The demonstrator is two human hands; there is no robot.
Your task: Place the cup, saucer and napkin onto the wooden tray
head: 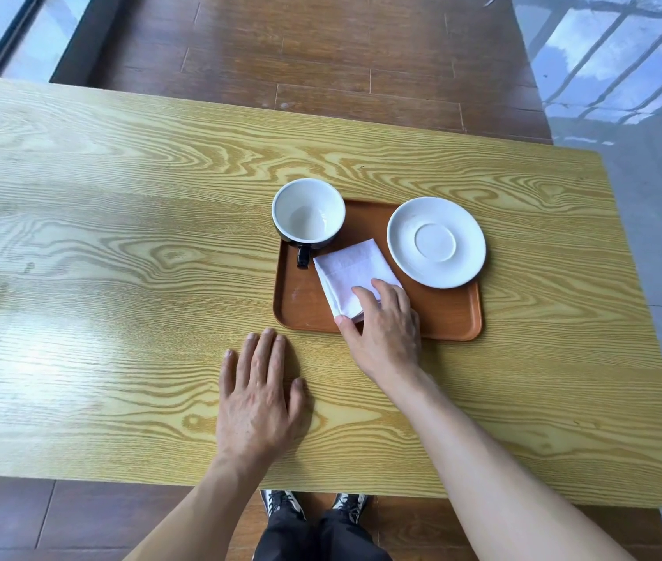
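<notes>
One napkin (pixel 351 275) lies on the tray (pixel 301 301), its long axis slanting away to the left from the right hand (pixel 384 323), whose spread fingers press its near corner. Left hand (pixel 258 394) rests flat, fingers together, on the table (pixel 118 236) (farther off). One cup (pixel 308 210), one saucer (pixel 436 241), both aboard.

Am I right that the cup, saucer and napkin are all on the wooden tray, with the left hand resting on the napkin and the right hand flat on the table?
Almost, but the hands are swapped. The head view shows the right hand on the napkin and the left hand flat on the table. The cup, saucer and napkin are indeed on the wooden tray.
</notes>
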